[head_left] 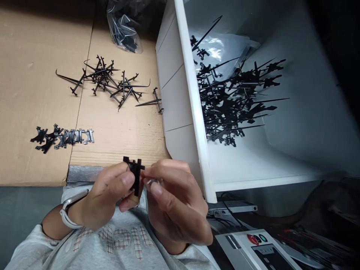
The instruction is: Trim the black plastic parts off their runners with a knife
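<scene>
My left hand (109, 193) is closed around a black plastic bracket (136, 170), with the thumb pressed on its side. Close beside it, my right hand (176, 200) pinches a small, shiny, clear-looking piece (153, 181) between thumb and fingers; its kind is too small to make out. The right fingertips are next to the bracket's edge, and I cannot tell whether they touch it. On the cardboard to the left lies a group of similar flat black brackets (64, 137). Farther back is a loose heap of thin black T-shaped parts with long pins (107, 78).
A white bin (197, 112) stands on the right, holding a tangled pile of black pinned parts (227, 97) and a clear bag (222, 48). Another plastic bag (123, 32) lies at the back of the cardboard (33, 93). A control box (253, 249) with red and green buttons sits lower right.
</scene>
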Demonstrator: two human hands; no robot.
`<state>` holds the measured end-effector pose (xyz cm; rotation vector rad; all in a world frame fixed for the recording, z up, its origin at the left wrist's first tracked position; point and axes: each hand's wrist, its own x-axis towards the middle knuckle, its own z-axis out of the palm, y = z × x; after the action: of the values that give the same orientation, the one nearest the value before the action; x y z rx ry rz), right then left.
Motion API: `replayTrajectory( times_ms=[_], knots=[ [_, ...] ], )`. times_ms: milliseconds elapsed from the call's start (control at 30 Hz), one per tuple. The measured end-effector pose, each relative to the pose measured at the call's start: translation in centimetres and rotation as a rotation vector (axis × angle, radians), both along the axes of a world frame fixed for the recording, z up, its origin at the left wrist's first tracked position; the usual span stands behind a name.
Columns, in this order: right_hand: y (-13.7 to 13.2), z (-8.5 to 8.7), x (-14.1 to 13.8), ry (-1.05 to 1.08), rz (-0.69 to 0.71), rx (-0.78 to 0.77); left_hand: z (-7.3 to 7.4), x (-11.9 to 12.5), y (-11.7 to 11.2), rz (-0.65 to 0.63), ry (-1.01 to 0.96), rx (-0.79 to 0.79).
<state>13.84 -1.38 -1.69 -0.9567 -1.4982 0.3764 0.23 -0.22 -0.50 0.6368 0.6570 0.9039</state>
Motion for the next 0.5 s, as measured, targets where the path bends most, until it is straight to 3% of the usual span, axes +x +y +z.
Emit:
replayTrajectory(
  times_ms=[233,500],
  knots=[
    [-0.14,0.23,-0.14,-0.115,0.042,0.016,0.18,0.81,0.08,0.076,-0.115,-0.013],
    [0.02,0.1,0.49,-0.201,0.085,0.032,0.3,0.75,0.09,0.08,0.023,0.055]
  ],
)
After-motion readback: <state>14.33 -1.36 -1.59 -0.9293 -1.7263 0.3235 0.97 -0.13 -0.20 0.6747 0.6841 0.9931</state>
